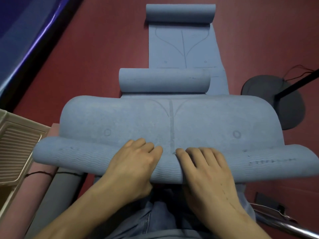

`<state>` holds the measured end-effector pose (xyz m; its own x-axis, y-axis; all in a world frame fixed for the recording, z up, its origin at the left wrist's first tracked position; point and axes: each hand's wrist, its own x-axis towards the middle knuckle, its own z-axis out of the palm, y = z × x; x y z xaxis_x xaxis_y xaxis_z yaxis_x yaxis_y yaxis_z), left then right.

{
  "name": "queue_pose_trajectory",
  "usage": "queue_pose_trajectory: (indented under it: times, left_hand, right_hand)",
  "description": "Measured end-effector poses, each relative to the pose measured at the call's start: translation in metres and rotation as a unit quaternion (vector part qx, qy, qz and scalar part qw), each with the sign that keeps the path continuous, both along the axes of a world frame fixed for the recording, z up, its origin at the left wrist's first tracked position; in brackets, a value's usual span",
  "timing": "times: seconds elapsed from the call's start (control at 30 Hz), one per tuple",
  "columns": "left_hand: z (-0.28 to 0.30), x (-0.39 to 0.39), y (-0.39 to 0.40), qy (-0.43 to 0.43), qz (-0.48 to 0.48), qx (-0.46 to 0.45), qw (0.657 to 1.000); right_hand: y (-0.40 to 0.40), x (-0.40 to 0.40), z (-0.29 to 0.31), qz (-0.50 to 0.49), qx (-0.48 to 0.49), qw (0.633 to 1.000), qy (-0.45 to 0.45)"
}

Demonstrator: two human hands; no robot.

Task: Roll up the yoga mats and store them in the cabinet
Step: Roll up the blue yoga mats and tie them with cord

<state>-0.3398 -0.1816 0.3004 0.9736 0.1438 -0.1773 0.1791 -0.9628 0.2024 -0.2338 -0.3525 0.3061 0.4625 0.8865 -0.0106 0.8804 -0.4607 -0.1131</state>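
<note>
A blue yoga mat (120, 121) lies across my lap area, its near end curled into a thick roll (72, 156). My left hand (133, 163) and my right hand (207, 168) rest side by side on top of that roll at its middle, fingers pressed down over the curl. Beyond it, a second blue mat (183, 49) stretches away on the floor, with a rolled end at the far side (180, 13). A smaller blue roll (164, 80) lies across it, closer to me.
The floor (103, 49) is dark red. A beige cabinet or bin with a ribbed panel (15, 149) stands at the left. A pink rolled mat (34, 178) and a grey one (58, 195) lie beside it. A round black stand base (269, 99) sits right; a metal bar (293, 228) at bottom right.
</note>
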Motion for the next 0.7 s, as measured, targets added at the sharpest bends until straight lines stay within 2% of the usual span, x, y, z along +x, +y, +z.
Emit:
queue_pose_trajectory:
  times: [0.17,0.23,0.37,0.47,0.57,0.7]
  left_hand:
    - [0.001,-0.001,-0.001,0.001,0.027,0.011,1.000]
    - [0.000,-0.001,0.001,0.008,0.031,0.018,0.999]
    - [0.002,0.000,0.008,-0.021,0.044,0.017,0.999]
    - [0.008,0.002,0.009,-0.067,0.068,0.008,0.995]
    - [0.012,0.003,0.007,-0.077,0.083,0.019,0.993]
    - [0.011,-0.008,-0.003,-0.098,0.075,0.039,0.992]
  right_hand:
    - [0.012,0.000,-0.011,-0.006,0.014,0.999,-0.052]
    - [0.020,0.006,-0.011,0.013,-0.024,0.999,-0.041]
    - [0.046,0.024,0.011,0.076,-0.156,0.985,0.022]
    - [0.058,0.045,0.029,0.142,-0.200,0.967,0.075]
    - [0.068,0.061,0.038,0.142,-0.241,0.950,0.135]
    - [0.082,0.079,0.043,0.132,-0.322,0.909,0.231]
